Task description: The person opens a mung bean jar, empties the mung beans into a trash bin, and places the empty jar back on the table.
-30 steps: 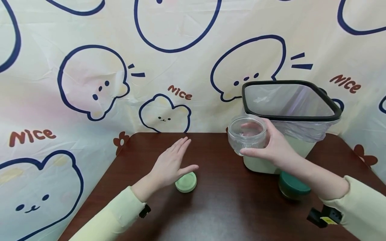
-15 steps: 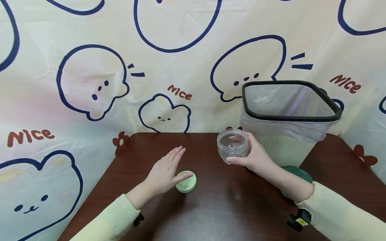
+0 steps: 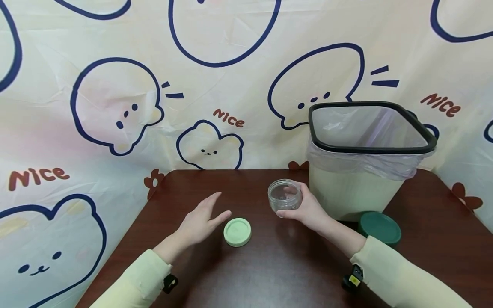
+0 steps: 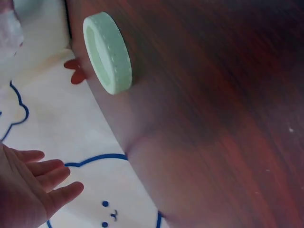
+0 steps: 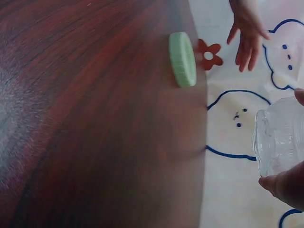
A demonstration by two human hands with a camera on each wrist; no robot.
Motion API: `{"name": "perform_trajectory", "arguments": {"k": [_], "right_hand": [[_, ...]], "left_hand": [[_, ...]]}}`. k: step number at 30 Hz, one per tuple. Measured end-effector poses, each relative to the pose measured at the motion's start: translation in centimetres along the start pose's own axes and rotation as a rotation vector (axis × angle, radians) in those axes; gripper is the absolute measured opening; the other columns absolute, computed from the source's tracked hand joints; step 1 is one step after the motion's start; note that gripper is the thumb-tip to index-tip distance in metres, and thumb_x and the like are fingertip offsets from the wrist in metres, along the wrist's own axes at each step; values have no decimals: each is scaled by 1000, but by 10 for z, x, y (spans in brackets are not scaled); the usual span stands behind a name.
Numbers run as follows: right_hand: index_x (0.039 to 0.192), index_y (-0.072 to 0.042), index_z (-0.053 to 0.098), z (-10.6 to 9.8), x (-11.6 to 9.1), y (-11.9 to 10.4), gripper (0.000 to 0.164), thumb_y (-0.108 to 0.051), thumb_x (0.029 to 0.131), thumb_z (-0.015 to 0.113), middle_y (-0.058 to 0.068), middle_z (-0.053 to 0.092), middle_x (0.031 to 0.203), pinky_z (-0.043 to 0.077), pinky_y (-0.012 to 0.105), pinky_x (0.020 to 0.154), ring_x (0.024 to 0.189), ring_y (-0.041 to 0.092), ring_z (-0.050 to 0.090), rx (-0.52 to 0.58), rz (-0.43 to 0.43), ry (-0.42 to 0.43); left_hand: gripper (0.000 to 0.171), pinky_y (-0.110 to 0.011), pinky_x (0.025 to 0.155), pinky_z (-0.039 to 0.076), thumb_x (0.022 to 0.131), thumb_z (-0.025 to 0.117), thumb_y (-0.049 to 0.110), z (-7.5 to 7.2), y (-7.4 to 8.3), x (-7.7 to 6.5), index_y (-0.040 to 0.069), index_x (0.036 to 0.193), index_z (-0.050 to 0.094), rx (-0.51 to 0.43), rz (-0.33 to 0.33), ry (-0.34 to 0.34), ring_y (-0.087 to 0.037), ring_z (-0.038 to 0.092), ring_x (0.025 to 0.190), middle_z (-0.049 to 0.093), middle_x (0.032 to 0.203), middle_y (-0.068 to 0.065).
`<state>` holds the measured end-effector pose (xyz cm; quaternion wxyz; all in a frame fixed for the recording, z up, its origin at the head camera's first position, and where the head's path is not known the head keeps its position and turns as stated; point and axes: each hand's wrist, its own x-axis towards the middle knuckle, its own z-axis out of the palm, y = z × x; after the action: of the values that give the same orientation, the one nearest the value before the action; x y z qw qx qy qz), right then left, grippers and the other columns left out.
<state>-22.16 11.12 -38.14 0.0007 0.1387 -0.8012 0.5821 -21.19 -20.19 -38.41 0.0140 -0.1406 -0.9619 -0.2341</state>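
A clear, see-through jar is held upright by my right hand, its thumb and fingers around the side. The jar's mouth faces up without a lid, and I see nothing inside it. In the right wrist view the jar hangs above the table. Left of it on the table lies a light green round lid. Close to the lid's left side hovers my left hand, fingers extended and thumb apart, touching nothing. The left wrist view shows the lid and the left hand apart.
At the back right stands a cream bin with a black rim and a plastic liner. A dark green lidded container sits in front of it, partly behind my right forearm. A patterned cloth hangs behind the brown table.
My right hand has brought the jar left and down, away from the bin. My left hand has drawn back a little toward the lower left, uncovering the light green lid.
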Motion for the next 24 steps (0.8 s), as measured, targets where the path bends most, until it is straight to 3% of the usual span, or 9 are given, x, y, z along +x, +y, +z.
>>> {"name": "perform_trajectory", "arguments": {"k": [10, 17, 24], "right_hand": [[137, -4, 36, 19, 16, 29, 86, -16, 70, 88, 15, 54, 130, 41, 44, 92, 114, 32, 53, -65, 83, 22], [141, -3, 35, 31, 27, 35, 88, -12, 70, 87, 18, 52, 131, 41, 46, 94, 116, 34, 51, -70, 94, 49], [141, -3, 35, 43, 36, 34, 88, -6, 70, 86, 19, 51, 131, 40, 47, 96, 118, 34, 50, -34, 114, 45]], "left_hand": [[79, -56, 109, 26, 96, 40, 63, -9, -16, 6, 7, 150, 30, -286, -149, -20, -36, 31, 139, 33, 152, -19], [64, -53, 109, 27, 104, 35, 49, -15, -26, 10, 2, 146, 36, -477, -179, 32, -35, 33, 137, 37, 148, -22], [71, -56, 107, 29, 103, 28, 54, -20, -30, 14, -3, 145, 34, -747, -230, 39, -38, 35, 136, 37, 147, -27]]}}
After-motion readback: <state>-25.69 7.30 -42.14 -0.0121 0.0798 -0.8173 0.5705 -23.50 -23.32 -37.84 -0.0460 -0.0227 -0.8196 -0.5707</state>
